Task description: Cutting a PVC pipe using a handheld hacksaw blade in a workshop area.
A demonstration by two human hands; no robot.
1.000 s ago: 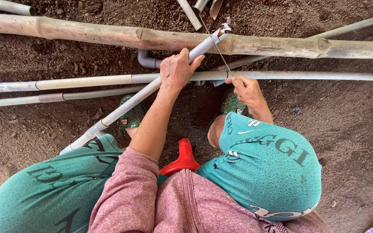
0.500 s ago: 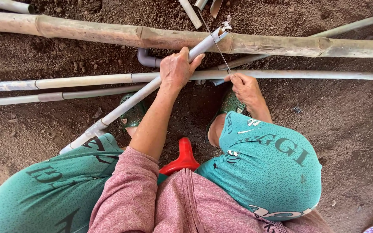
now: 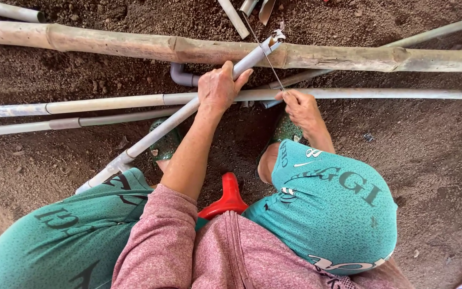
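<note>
I see my left hand (image 3: 219, 88) wrapped shut around the grey pipe (image 3: 188, 109), which runs on a slant across the bamboo pole (image 3: 135, 47), its upper end resting on that pole. Fingers curl over the top of the pipe, thumb underneath as far as I can tell. My right hand (image 3: 300, 109) sits just below the bamboo pole, to the right of the left hand, pinched closed on the lower end of a thin saw blade (image 3: 266, 56). The blade goes up at an angle and crosses the grey pipe near its upper end, right at the bamboo pole; contact looks likely, cut depth too small to tell.

Below the bamboo pole a long pale pipe (image 3: 108, 100) lies flat on the soil (image 3: 429, 160), passing under both hands; a second pale pipe (image 3: 54, 124) lies just below that. A grey elbow fitting (image 3: 180, 77) peeks out right under the bamboo pole, left of my left hand. No containers in view. A red stool edge (image 3: 228, 198) shows between my knees, well below the pole.
</note>
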